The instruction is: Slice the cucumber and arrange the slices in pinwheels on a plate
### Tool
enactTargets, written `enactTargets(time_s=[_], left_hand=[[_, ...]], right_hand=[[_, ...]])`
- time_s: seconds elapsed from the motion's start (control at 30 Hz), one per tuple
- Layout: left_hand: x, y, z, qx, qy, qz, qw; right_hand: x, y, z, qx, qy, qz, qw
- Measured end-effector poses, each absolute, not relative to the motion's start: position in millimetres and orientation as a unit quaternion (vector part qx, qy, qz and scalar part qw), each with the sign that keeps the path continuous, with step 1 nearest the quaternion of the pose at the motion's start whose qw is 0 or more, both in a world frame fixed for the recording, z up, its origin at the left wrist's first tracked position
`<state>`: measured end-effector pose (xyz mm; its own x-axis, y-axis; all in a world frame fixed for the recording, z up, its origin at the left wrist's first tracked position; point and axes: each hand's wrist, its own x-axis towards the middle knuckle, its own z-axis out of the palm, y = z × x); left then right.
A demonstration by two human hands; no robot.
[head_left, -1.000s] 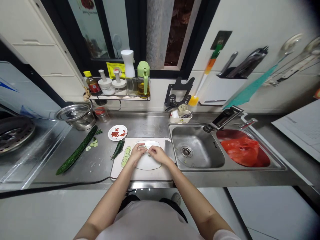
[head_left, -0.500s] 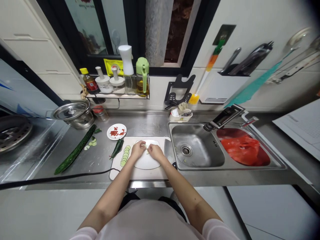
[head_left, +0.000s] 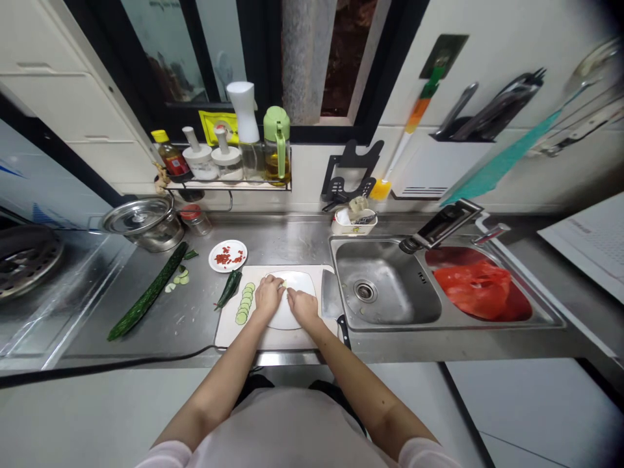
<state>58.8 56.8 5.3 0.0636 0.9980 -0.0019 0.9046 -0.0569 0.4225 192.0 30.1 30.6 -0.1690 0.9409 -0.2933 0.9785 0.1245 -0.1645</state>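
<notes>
1) Over white plate (head_left: 287, 320), L grip (head_left: 270, 297) curled, slice (head_left: 283, 284) at its fingertips; thumb hid, can't tell if pinching or just touching
2) R grip (head_left: 304, 307) just beside, fingers bent twd plate, tips part hid, so can't tell if they meet
3) Judging step = handling slice: go light, tips low, so thin piece doesn't bend or slip
4) Slice rel. to grips: right at L fingertips, farther out & L of R's tips
5) L of plate, cuke slices (head_left: 245, 303) overlap in row on board (head_left: 236, 336); knife (head_left: 332, 299) at board's R side
6) Beyond, saucer (head_left: 228, 268) w/ red bits (head_left: 223, 258) on steel surface (head_left: 287, 233)
</notes>
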Motion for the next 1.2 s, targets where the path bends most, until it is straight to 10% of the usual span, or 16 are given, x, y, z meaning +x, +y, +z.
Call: enactTargets(time_s=[1.2], left_hand=[[60,83,10,0.725,0.652,0.151,0.162]], right_hand=[[189,57,29,0.625,0.764,-0.129,0.093]])
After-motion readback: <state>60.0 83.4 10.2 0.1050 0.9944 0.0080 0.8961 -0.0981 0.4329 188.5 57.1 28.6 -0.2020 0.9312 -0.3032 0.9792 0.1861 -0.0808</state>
